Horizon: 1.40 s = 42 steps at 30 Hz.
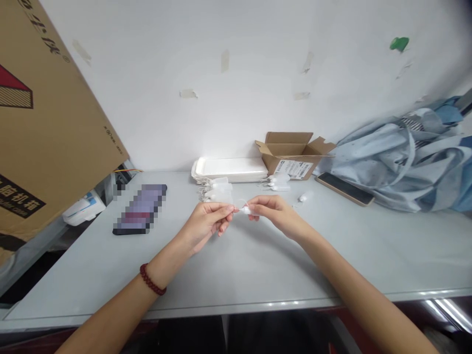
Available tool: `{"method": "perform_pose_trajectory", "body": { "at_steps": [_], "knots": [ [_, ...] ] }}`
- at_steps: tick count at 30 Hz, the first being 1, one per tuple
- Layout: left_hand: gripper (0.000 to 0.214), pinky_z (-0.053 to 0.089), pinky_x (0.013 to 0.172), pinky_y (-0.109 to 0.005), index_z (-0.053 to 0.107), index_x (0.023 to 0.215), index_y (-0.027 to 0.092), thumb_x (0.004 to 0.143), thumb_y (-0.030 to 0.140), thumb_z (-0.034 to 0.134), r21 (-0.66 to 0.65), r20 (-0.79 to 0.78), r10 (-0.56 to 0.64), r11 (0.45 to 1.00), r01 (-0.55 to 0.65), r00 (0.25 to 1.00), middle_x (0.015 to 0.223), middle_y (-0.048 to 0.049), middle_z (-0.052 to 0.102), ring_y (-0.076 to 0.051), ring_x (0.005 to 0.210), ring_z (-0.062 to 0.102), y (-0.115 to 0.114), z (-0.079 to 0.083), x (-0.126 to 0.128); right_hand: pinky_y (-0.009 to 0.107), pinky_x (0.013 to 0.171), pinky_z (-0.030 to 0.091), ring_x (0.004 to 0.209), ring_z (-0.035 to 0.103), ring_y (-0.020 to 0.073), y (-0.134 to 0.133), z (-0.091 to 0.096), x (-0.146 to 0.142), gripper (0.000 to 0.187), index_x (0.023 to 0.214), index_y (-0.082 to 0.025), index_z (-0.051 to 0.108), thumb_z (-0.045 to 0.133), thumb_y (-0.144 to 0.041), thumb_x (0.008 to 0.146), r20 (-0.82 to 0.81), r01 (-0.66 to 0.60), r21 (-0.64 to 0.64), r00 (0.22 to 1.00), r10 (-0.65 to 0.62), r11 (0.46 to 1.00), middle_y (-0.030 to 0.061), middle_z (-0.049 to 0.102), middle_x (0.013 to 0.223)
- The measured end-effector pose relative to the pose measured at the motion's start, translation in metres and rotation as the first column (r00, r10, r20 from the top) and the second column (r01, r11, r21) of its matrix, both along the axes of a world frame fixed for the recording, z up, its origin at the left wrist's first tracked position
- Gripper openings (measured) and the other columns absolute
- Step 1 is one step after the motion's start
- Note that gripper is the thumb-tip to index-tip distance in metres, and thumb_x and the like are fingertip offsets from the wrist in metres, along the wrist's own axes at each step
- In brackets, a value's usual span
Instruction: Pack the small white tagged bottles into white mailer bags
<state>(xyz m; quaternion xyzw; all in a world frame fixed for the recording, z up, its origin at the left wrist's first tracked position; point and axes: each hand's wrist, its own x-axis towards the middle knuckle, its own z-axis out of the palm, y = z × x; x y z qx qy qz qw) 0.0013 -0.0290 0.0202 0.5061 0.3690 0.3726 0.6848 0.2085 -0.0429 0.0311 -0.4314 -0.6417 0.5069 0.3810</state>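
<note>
Above the table's middle, my left hand [214,219] and my right hand [272,210] work close together, each closed in a pinch. Between the right fingertips sits a small white piece [246,210] with a thin pale cord looping from it. The left thumb and forefinger pinch the cord's end; fingers partly hide it. Just behind the left hand lies a cluster of white translucent tags [217,191] with thin loops. A smaller group of such tags [278,183] lies behind the right hand, and one small clear-and-white piece [306,196] rests to its right.
A stack of white flat packets [230,168] and an open cardboard box [291,155] stand against the wall. A phone [142,209] lies left, another phone [344,188] right, beside a heap of light-blue cloth [401,157]. A large carton [47,118] leans at left.
</note>
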Motion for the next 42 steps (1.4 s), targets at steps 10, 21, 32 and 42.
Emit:
{"method": "perform_pose_trajectory", "body": {
  "at_steps": [10,21,32,42],
  "knots": [
    [0.027,0.034,0.039,-0.019,0.061,0.062,0.013,0.079,0.034,0.065,0.217,-0.126,0.128,0.971,-0.098,0.984,0.049,0.0032,0.049,-0.006,0.04,0.042,-0.008,0.0,0.008,0.028,0.064,0.034,0.062,0.045,0.0115,-0.002,-0.009,-0.006,0.025,0.097,-0.022,0.044,0.058,-0.039,0.084,-0.075,0.021,-0.045,0.997,-0.024,0.999,-0.0024,0.061,0.071],
    [0.029,0.034,0.038,-0.019,0.059,0.06,0.013,0.081,0.033,0.061,0.227,-0.169,0.11,0.971,-0.07,0.979,0.046,0.0033,0.047,-0.006,0.039,0.041,-0.009,-0.007,0.007,0.03,0.065,0.034,0.063,0.044,0.0118,-0.002,-0.016,-0.009,0.025,0.095,-0.023,0.04,0.056,-0.04,0.085,-0.097,-0.019,-0.032,0.995,0.015,0.999,-0.0024,0.059,0.071],
    [0.028,0.034,0.039,-0.019,0.063,0.063,0.013,0.08,0.035,0.064,0.166,-0.147,0.046,0.986,-0.021,0.988,0.05,0.0028,0.05,-0.006,0.041,0.043,-0.005,-0.006,0.007,0.028,0.06,0.034,0.057,0.042,0.0115,0.002,-0.016,-0.009,0.026,0.094,-0.023,0.043,0.061,-0.035,0.079,-0.253,-0.02,-0.149,0.967,-0.019,0.989,-0.0035,0.058,0.063],
    [0.021,0.036,0.041,-0.02,0.071,0.084,0.014,0.072,0.032,0.07,0.199,-0.178,0.117,0.977,-0.081,0.977,0.06,0.0012,0.057,-0.008,0.046,0.047,-0.006,0.004,0.005,0.029,0.059,0.035,0.057,0.044,0.012,0.001,-0.011,-0.008,0.025,0.092,-0.023,0.045,0.062,-0.035,0.077,-0.236,0.018,-0.153,0.97,-0.054,0.988,-0.0037,0.058,0.062]
  ]
}}
